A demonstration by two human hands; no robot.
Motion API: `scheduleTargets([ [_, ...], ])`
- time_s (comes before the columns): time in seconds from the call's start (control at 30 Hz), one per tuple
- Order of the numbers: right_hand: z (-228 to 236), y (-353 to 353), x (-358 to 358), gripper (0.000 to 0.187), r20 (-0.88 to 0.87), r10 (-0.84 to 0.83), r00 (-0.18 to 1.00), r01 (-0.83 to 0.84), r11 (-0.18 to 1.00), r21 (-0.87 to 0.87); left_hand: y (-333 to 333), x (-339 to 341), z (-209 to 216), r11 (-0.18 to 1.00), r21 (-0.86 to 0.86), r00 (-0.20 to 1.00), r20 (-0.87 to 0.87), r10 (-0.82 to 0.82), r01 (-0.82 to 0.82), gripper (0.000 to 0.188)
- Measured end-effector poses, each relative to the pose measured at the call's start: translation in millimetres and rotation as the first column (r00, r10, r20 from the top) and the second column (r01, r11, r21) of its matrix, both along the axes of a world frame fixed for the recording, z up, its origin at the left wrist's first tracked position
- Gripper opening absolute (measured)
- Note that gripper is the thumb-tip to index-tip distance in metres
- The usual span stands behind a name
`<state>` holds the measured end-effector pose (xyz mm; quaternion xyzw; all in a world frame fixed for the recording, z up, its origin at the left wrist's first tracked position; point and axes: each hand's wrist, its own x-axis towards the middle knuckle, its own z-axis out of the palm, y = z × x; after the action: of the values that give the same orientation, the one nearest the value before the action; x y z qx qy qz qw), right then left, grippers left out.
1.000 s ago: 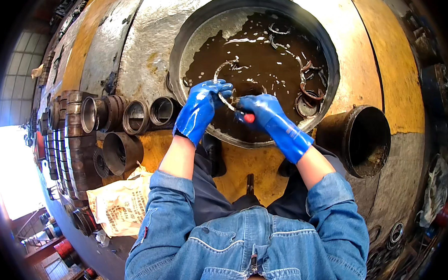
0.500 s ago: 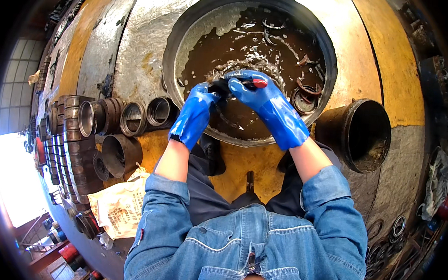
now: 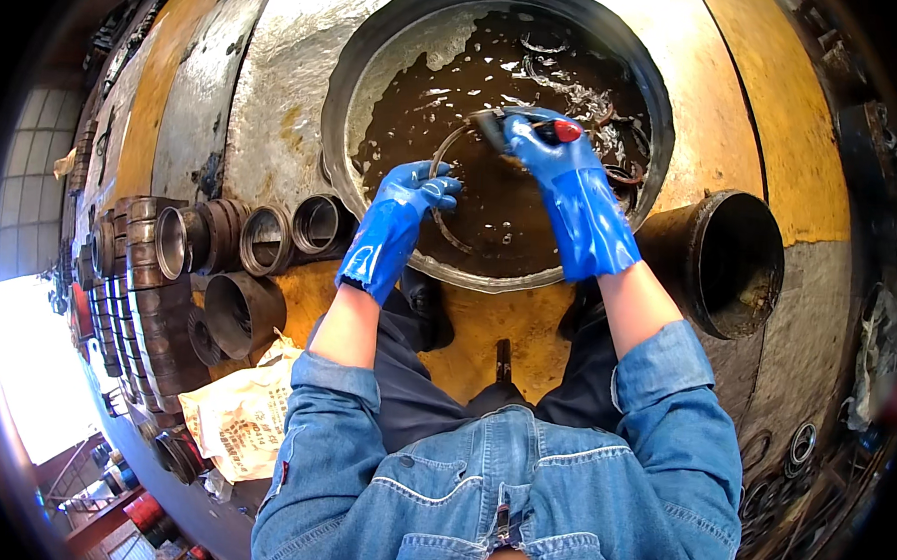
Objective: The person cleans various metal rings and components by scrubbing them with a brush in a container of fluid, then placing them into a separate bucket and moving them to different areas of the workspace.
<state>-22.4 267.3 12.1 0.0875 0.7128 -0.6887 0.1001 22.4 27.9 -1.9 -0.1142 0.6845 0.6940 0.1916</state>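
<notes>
A wide round metal tub of murky brown water stands in front of me. My left hand, in a blue rubber glove, is closed on a thin curved metal ring, whose arc stands over the water. The ring's lower part bends towards the tub's near side. My right hand, gloved likewise, grips a tool with a red handle end and a dark head, which looks like a brush. The brush head is close to the ring's upper end; whether they touch I cannot tell.
More curved metal pieces lie in the water at the tub's right. An open-ended metal cylinder lies right of the tub. Several metal rings and sleeves line the left side, with a printed paper bag nearer me.
My hands have moved apart; the right went up and to the right with the brush. The ring in my left hand now shows clearly. Splashing has shifted to the tub's right side.
</notes>
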Motion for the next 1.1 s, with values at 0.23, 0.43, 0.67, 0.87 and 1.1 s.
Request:
scheduleTargets([
  [0.23, 4.1, -26.1, 6.9, 0.035, -0.2, 0.147, 0.969, -0.149, 0.989, 0.005, 0.3, -10.6, -8.2, 0.999, -0.041, 0.999, 0.032, 0.006, -0.004, 0.036],
  [0.43, -30.6, 14.3, -12.8, 0.03, 0.037, -0.225, 0.974, 0.206, 0.938, 0.277, 0.2, -9.0, -14.2, 0.998, -0.007, 0.998, -0.035, -0.058, 0.058, 0.044],
  [0.67, -2.2, 16.3, -8.9, 0.038, 0.136, -0.217, 0.967, 0.174, 0.946, 0.273, 0.4, -3.9, 2.6, 0.998, -0.042, 0.998, 0.059, -0.036, 0.039, 0.046],
  [0.87, -19.7, -38.7, 9.9, 0.03, 0.418, -0.126, 0.9, 0.338, 0.806, -0.486, -2.0, -11.3, -2.7, 0.984, 0.137, 0.97, 0.23, 0.079, -0.112, 0.05],
  [1.1, -19.3, -36.8, 56.1, 0.033, 0.12, 0.102, 0.988, -0.08, 0.982, -0.172, -2.5, -11.5, -22.9, 0.998, 0.034, 0.998, 0.024, 0.052, -0.053, 0.039],
])
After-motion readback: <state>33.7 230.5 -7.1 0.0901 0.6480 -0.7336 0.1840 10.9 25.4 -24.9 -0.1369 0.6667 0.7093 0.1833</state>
